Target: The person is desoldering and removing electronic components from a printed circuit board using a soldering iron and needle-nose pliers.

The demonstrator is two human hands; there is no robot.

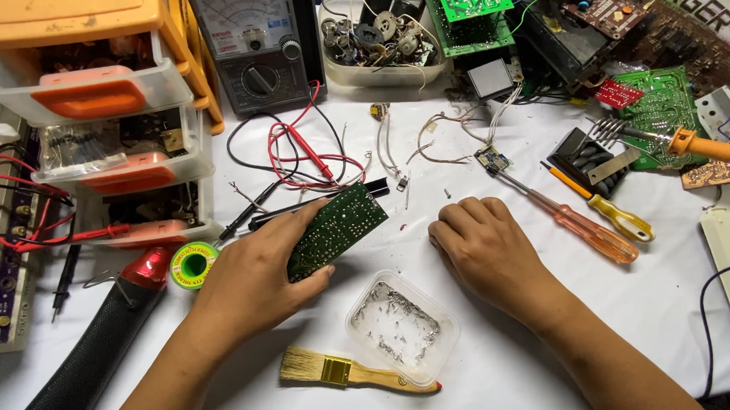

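left hand (255, 279) grips a green circuit board (335, 230) tilted up off the desk (509, 348), above a clear tray (402, 325) of solder scraps; right hand (479, 249) rests curled, empty, beside it

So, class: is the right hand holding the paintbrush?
No: the right hand rests as a loose fist on the table, while the paintbrush lies untouched nearer the camera.

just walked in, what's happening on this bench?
A person's left hand holds a dark green rectangular circuit board tilted above the white table. The right hand rests in a loose fist on the table, holding nothing. Between them sits a clear plastic tray of metal scraps, with a wooden-handled brush in front.
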